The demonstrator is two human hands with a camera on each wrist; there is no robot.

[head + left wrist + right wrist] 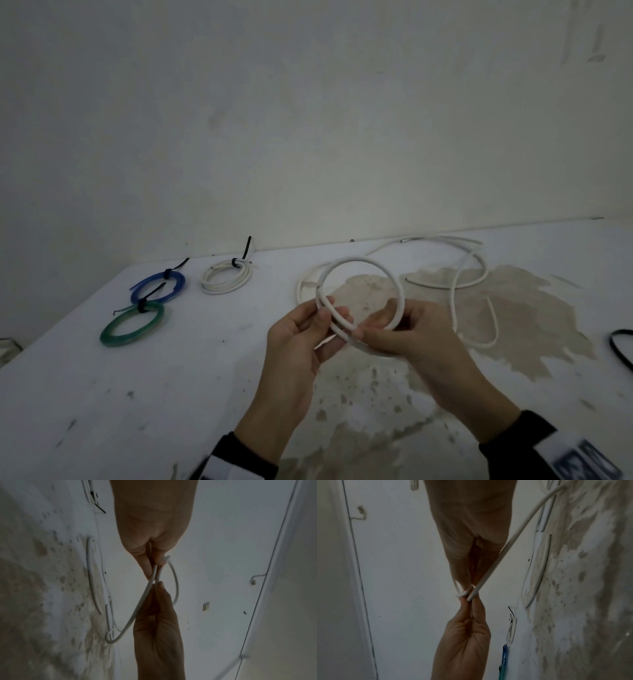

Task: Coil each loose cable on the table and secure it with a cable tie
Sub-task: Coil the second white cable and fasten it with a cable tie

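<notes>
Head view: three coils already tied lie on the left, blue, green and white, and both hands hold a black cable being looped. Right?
Not quite: the cable held by the left hand and right hand is white, as the head view shows. The tied blue coil, green coil and white coil are as stated.

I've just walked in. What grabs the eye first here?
Two bare hands above the table's middle: the left hand and right hand pinch a white cable bent into a loop. To the left lie three finished coils, blue, green and white, each tied with a black tie. More loose white cable sprawls at right.
</notes>
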